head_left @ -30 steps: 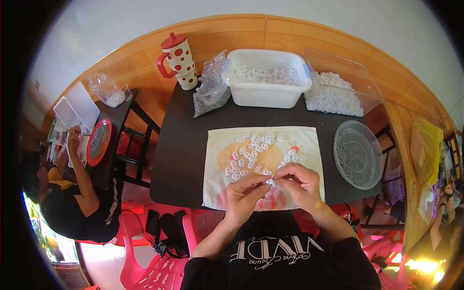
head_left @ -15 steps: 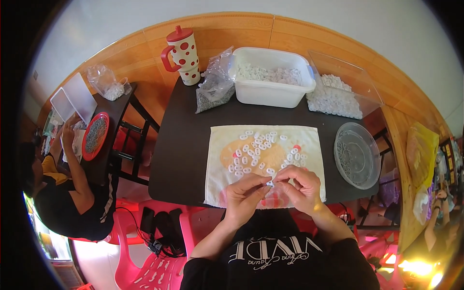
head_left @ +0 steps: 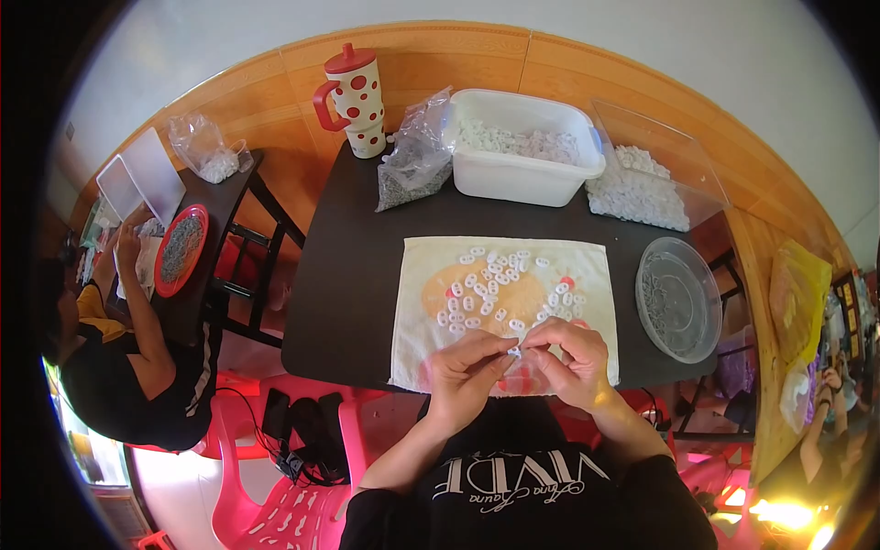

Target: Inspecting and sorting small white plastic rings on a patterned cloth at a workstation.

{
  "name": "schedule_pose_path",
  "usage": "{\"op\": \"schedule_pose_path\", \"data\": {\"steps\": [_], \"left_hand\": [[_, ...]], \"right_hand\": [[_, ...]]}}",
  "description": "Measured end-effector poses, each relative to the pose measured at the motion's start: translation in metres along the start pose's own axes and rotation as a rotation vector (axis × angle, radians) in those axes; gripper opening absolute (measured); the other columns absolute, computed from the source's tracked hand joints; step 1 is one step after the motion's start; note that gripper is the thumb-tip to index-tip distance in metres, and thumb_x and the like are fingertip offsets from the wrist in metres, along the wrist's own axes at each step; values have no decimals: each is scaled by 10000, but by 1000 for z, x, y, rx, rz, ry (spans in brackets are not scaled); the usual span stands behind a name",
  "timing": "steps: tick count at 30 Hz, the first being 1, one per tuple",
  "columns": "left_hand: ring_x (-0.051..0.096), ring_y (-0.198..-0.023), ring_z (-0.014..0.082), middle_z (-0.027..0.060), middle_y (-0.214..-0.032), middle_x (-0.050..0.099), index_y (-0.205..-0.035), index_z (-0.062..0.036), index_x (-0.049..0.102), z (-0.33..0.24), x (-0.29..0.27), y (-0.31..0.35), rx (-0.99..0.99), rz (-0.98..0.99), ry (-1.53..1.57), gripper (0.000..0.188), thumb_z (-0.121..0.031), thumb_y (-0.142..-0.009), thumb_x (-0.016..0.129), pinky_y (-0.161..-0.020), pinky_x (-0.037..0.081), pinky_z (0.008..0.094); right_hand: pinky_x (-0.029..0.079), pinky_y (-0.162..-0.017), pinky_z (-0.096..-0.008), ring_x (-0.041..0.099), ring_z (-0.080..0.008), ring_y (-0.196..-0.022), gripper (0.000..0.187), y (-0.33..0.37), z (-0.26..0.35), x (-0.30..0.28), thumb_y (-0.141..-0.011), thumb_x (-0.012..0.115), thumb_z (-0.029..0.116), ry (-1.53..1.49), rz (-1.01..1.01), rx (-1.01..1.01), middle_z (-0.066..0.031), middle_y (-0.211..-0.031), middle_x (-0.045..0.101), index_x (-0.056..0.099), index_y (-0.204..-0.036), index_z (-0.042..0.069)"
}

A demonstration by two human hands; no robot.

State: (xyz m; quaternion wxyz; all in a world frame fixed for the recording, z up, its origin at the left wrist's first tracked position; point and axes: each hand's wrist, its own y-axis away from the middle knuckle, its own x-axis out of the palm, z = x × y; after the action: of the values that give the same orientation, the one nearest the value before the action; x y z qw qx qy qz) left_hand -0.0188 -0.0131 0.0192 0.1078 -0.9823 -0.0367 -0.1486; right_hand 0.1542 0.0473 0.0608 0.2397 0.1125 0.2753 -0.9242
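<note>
Over the near edge of a pale patterned cloth (head_left: 408, 302), my two hands meet fingertip to fingertip. Thumb and index finger of my left hand (head_left: 463, 374) pinch a small white two-holed plastic piece (head_left: 515, 353). My right hand (head_left: 572, 365) is closed in a pinch against that piece's right side; whatever its fingertips hold is too small to name. Just beyond my fingers, several loose white two-holed pieces (head_left: 491, 288) lie scattered on the cloth. A clear round tub (head_left: 680, 330) with small grey metal bits stands to the right of the cloth.
Along the table's back stand a spotted tumbler (head_left: 359, 103), a bag of grey bits (head_left: 412, 165), a white bin (head_left: 522, 181) of white pieces and a clear box (head_left: 642, 197). At left, another person (head_left: 151, 367) works beside a red tray (head_left: 203, 231). A pink chair (head_left: 275, 518) stands below.
The view has shifted slightly, so the things on the table appear a little to the right. Both hands keep their pinch over the cloth, with barely any visible movement.
</note>
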Motion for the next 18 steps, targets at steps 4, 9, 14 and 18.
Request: {"op": "schedule_pose_path", "data": {"steps": [4,9,14,18], "left_hand": [[608,-759,99,75,-944,650,-1071,34,714,0,3,0,19,-28,-74,269,154,-846,631,-649,488,207],[617,-760,98,75,-925,661,-1044,38,722,-6,7,0,58,-26,-177,253,158,-840,633,-651,495,202],[621,-743,96,81,-923,671,-1035,43,723,-2,7,-1,48,-42,-149,251,162,-834,634,-641,498,203],[622,-731,96,85,-923,672,-1034,48,721,2,7,-1,64,-43,-146,252,166,-830,633,-631,501,204]], "right_hand": [[494,-643,-288,636,-214,-716,203,0,-4,2,-788,589,-149,13,-11,-54,-110,-839,653,636,-935,-17],[488,-616,-304,628,-252,-697,209,-2,-6,5,-762,574,-171,73,-30,-169,-116,-808,640,608,-902,-20],[478,-597,-297,625,-254,-668,188,-3,-5,8,-746,574,-167,92,-46,-194,-149,-790,644,599,-863,-22],[475,-589,-299,619,-255,-658,181,-2,-5,11,-749,575,-166,108,-50,-193,-147,-780,636,596,-860,-25]]}}
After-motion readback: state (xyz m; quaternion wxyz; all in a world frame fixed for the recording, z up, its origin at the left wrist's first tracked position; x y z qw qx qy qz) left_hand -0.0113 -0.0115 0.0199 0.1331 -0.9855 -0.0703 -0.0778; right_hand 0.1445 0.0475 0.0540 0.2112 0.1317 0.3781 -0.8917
